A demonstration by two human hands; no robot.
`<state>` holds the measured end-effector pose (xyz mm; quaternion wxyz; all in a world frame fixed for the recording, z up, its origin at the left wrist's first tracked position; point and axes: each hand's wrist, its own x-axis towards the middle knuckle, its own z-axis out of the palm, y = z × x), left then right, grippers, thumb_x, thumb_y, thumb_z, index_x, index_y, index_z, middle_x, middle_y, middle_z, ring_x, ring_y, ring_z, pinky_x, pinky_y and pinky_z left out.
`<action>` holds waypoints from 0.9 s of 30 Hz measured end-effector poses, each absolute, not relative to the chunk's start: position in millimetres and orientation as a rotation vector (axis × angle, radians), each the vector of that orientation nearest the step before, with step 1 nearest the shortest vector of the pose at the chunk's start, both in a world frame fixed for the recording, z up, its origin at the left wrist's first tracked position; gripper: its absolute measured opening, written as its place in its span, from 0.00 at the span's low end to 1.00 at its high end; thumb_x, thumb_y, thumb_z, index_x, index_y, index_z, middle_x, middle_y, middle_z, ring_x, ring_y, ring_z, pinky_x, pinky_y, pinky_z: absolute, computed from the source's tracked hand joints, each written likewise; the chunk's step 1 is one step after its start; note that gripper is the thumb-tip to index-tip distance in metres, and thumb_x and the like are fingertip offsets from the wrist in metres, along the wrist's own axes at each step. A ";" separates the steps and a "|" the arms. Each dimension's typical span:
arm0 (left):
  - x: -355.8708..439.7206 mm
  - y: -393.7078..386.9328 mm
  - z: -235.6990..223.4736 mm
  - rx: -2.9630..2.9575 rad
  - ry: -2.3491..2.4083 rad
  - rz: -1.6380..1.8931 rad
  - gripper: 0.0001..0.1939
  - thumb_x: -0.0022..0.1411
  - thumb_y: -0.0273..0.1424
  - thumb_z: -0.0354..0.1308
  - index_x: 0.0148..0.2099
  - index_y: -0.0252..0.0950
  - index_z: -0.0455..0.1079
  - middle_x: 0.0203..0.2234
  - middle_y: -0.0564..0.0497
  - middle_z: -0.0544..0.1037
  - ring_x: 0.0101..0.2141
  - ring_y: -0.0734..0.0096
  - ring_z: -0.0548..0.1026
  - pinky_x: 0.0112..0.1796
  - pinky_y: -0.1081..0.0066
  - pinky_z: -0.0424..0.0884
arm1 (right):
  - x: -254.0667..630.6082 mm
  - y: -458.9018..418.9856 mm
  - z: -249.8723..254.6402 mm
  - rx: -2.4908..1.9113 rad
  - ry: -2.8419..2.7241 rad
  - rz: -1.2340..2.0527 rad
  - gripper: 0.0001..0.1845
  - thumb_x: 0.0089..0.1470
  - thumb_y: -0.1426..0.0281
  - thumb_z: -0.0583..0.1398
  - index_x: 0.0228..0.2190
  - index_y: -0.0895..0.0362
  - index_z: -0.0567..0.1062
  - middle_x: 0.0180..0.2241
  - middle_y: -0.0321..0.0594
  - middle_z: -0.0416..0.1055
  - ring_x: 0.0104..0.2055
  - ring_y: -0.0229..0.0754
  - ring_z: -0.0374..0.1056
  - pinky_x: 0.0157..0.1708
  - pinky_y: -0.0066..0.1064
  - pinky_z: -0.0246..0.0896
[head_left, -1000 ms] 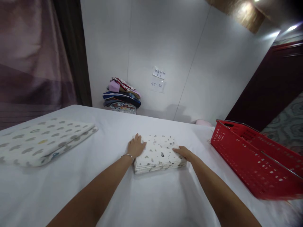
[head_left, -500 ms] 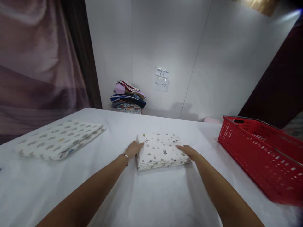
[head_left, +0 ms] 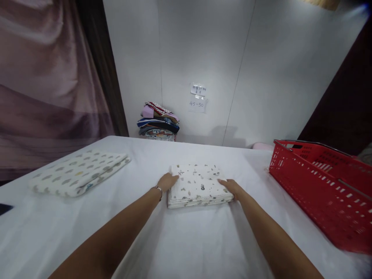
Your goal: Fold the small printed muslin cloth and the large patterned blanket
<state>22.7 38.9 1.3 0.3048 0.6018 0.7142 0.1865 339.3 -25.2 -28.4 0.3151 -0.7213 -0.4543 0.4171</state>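
A folded white cloth (head_left: 200,184) with small grey and beige prints lies in layers on the white-covered table (head_left: 197,240), straight ahead of me. My left hand (head_left: 167,182) grips its left edge, thumb on top and the other fingers mostly hidden at the side. At the right edge my right hand (head_left: 231,187) holds it the same way, with the thumb on the upper face. A bracelet circles my left wrist. Farther left rests another folded cloth (head_left: 78,172), white with grey cloud shapes.
A red plastic basket (head_left: 316,193) stands on the table's right side. Behind the table's far edge rises a stack of folded fabrics (head_left: 159,122) against the wall. Paper notes (head_left: 197,104) are stuck on the wall, and a pinkish curtain (head_left: 43,85) hangs at left.
The view has shifted slightly. Both hands keep their hold on the folded cloth, which stays in nearly the same place. A dark item now shows at the left edge.
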 end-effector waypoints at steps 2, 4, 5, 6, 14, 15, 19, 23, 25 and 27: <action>28.7 40.0 1.7 1.562 1.882 0.513 0.23 0.48 0.42 0.58 0.42 0.30 0.71 0.43 0.36 0.75 0.45 0.51 0.73 0.37 0.69 0.67 | 342.8 -28.3 -29.4 -1.855 -1.107 1.202 0.23 0.49 0.54 0.59 0.37 0.61 0.70 0.34 0.50 0.75 0.32 0.45 0.73 0.25 0.30 0.66; 33.5 40.5 0.9 1.521 1.871 0.531 0.23 0.48 0.42 0.59 0.41 0.29 0.71 0.42 0.36 0.76 0.43 0.52 0.74 0.35 0.69 0.67 | 344.4 -32.5 -29.3 -1.774 -0.981 1.324 0.21 0.48 0.55 0.61 0.35 0.61 0.70 0.33 0.49 0.76 0.31 0.45 0.73 0.24 0.31 0.66; 35.2 40.3 0.1 1.500 1.869 0.543 0.24 0.48 0.42 0.59 0.42 0.29 0.70 0.42 0.36 0.76 0.42 0.52 0.74 0.34 0.69 0.67 | 344.4 -34.7 -28.9 -1.735 -0.926 1.362 0.20 0.47 0.56 0.62 0.35 0.61 0.70 0.32 0.48 0.76 0.30 0.45 0.72 0.24 0.31 0.66; 36.4 39.9 -0.9 1.479 1.869 0.559 0.25 0.48 0.42 0.59 0.42 0.28 0.70 0.43 0.35 0.75 0.42 0.51 0.74 0.34 0.69 0.67 | 344.1 -36.8 -28.4 -1.704 -0.889 1.378 0.20 0.46 0.57 0.62 0.34 0.60 0.70 0.31 0.47 0.75 0.29 0.45 0.72 0.23 0.31 0.66; 53.7 59.0 3.6 1.442 1.776 0.759 0.27 0.50 0.44 0.60 0.46 0.30 0.65 0.44 0.37 0.75 0.42 0.57 0.73 0.34 0.71 0.65 | 347.2 -36.1 -21.1 -1.593 -0.852 1.210 0.17 0.46 0.60 0.64 0.33 0.60 0.71 0.26 0.45 0.75 0.26 0.44 0.71 0.22 0.30 0.65; 58.3 65.9 5.1 1.444 1.758 0.780 0.27 0.49 0.44 0.60 0.47 0.30 0.65 0.44 0.38 0.75 0.43 0.57 0.73 0.35 0.71 0.65 | 349.5 -34.4 -20.9 -1.580 -0.836 1.184 0.17 0.45 0.60 0.64 0.33 0.60 0.71 0.27 0.46 0.75 0.28 0.45 0.72 0.23 0.30 0.65; 72.8 89.4 3.6 1.377 1.715 0.752 0.28 0.47 0.42 0.63 0.45 0.28 0.65 0.44 0.34 0.73 0.46 0.51 0.71 0.37 0.69 0.64 | 359.7 -30.9 -25.5 -1.709 -0.730 1.164 0.20 0.44 0.58 0.64 0.34 0.59 0.71 0.30 0.47 0.76 0.29 0.46 0.72 0.24 0.31 0.65; 67.6 92.4 -2.5 1.250 1.594 0.628 0.26 0.50 0.46 0.60 0.40 0.27 0.68 0.41 0.32 0.75 0.42 0.50 0.73 0.33 0.67 0.67 | 366.3 -32.8 -32.8 -1.786 -0.676 1.250 0.22 0.46 0.55 0.62 0.35 0.61 0.72 0.28 0.47 0.76 0.28 0.46 0.72 0.24 0.32 0.65; 58.6 86.2 -2.5 1.202 1.477 0.577 0.25 0.51 0.48 0.58 0.39 0.29 0.69 0.38 0.37 0.77 0.38 0.56 0.75 0.32 0.68 0.69 | 367.8 -33.8 -35.2 -1.751 -0.681 1.259 0.22 0.47 0.55 0.62 0.36 0.61 0.73 0.28 0.46 0.76 0.28 0.45 0.72 0.25 0.32 0.65; 49.0 77.3 -0.2 1.170 1.370 0.524 0.25 0.49 0.48 0.60 0.38 0.31 0.70 0.36 0.40 0.78 0.36 0.59 0.76 0.32 0.69 0.70 | 368.9 -33.8 -36.8 -1.739 -0.683 1.255 0.22 0.47 0.56 0.62 0.36 0.61 0.73 0.27 0.45 0.76 0.28 0.45 0.72 0.24 0.32 0.65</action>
